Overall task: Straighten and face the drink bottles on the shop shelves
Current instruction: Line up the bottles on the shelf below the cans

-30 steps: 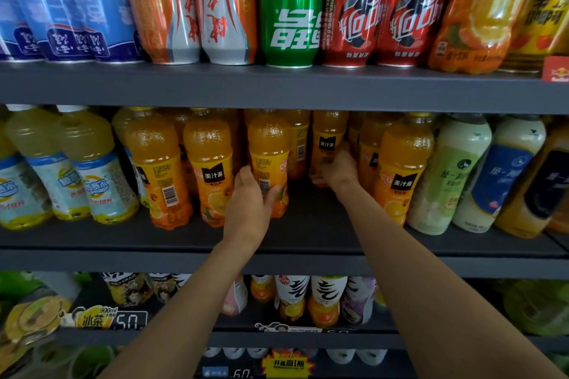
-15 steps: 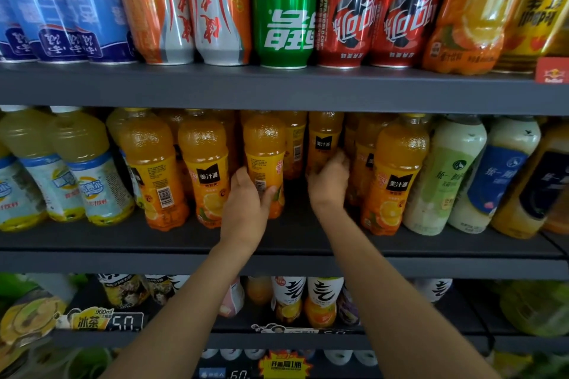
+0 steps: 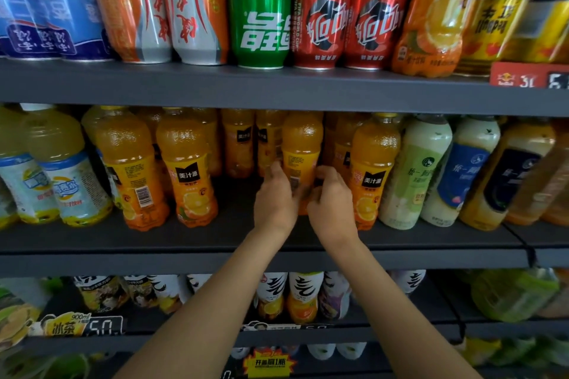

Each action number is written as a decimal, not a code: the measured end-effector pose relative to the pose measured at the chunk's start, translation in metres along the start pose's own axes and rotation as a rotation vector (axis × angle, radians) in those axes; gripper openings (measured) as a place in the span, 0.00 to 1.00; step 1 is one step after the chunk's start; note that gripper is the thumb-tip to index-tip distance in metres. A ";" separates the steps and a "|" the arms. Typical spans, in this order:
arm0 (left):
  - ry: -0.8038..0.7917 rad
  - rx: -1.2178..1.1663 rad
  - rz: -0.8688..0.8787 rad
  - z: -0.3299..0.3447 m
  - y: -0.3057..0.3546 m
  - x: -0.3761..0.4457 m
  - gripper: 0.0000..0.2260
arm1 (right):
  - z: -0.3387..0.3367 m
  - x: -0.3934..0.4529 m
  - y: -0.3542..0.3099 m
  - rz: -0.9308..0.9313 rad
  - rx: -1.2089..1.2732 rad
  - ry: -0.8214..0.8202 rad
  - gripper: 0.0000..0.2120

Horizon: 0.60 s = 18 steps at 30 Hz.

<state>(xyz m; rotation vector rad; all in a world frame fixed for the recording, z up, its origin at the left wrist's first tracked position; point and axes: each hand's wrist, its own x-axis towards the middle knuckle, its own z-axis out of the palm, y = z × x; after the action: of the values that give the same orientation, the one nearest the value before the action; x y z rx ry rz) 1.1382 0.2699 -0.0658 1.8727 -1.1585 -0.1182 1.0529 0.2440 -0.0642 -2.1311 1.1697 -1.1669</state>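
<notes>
Several orange juice bottles stand in rows on the middle shelf. One orange juice bottle stands at the front with its barcode side outward. My left hand grips its lower left side and my right hand grips its lower right side; the fingers are blurred. Left of it a gap opens to bottles further back. Two front bottles stand to the left, one showing its barcode. Another faced orange bottle stands right beside my right hand.
Pale yellow drink bottles stand at the left of the same shelf, creamy tea bottles at the right. Tall cans fill the shelf above. The shelf below holds small bottles and price tags.
The bottle my left hand held has moved right, in front of the faced bottle by my right hand. My right hand came forward from the back row and now holds the same bottle.
</notes>
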 end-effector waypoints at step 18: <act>0.589 -0.075 0.132 -0.054 -0.046 -0.045 0.15 | 0.036 0.003 -0.032 -0.177 0.051 -0.066 0.12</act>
<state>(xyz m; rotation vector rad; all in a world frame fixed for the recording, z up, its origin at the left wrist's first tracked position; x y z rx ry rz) 1.1706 0.3451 -0.0838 1.6006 -0.8439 0.4319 1.0992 0.2579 -0.0603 -2.2526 0.9288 -1.1777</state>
